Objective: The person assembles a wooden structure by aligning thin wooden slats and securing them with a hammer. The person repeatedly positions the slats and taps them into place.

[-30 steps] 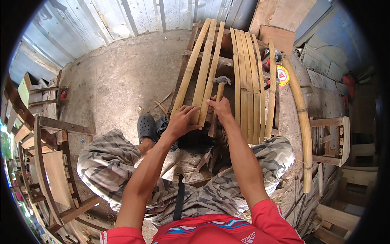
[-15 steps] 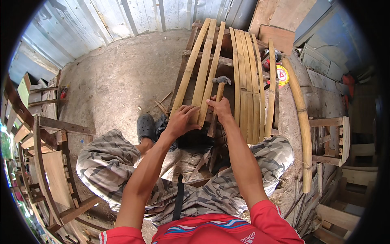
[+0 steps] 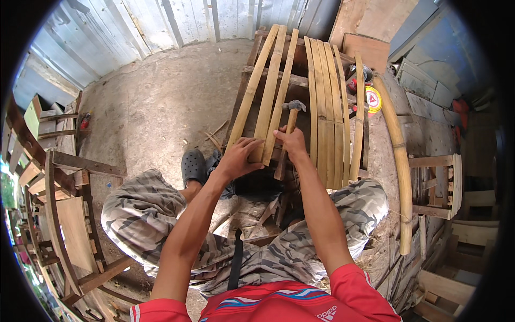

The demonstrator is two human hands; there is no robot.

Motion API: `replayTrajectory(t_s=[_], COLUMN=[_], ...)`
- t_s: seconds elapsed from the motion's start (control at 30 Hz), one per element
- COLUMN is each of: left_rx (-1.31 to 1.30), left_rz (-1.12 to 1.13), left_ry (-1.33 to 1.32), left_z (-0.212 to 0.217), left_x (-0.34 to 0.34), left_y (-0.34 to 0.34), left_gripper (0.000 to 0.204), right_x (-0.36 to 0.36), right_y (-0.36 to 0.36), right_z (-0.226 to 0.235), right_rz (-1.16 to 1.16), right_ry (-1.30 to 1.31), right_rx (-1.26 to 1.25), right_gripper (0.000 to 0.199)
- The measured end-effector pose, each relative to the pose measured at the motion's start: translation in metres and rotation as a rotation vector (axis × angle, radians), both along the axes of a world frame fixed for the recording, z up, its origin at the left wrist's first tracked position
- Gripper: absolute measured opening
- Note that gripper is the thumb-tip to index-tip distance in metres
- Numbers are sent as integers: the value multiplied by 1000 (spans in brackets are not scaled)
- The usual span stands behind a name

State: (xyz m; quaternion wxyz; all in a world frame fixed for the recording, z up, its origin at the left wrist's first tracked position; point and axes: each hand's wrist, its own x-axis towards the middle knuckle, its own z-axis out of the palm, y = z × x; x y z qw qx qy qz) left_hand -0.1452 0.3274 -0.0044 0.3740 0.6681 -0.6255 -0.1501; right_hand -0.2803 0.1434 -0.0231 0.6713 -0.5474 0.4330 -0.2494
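My right hand is closed round the wooden handle of a claw hammer, whose metal head points away from me. The hammer's thumb-side lies close to the third bamboo slat from the left, and my thumb reaches toward that slat's edge. At the near end of the second bamboo slat, my left hand is closed with its fingers over the slat and its thumb below the end. A further bamboo slat runs along the left side. All of them lie lengthwise across a dark wooden frame.
More slats lie on the frame's right half. Beside them are cans and a round yellow-and-white lid. A long bamboo pole leans at the right near a wooden stool. Wooden furniture frames stand at left; a metal wall lies beyond.
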Motion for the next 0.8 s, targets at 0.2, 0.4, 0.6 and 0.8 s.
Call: replayTrajectory(t_s=[0.2,0.4,0.6,0.8], left_rx=[-8,9,10,9], left_rz=[-10,-9,-11,-7], left_ry=[-5,-7,-29,-27], left_z=[-3,-3,-2,-1], left_x=[1,0,0,-1], left_y=[0,1,1,2], left_gripper=[77,78,76,76], right_x=[0,1,1,0], right_y=[-1,0,1,0], right_z=[-3,-2,2,2], right_rz=[-1,-17,-16,-12], right_ry=[-6,-3,26,22], right_rx=[9,18,22,28], right_gripper=[27,26,26,27])
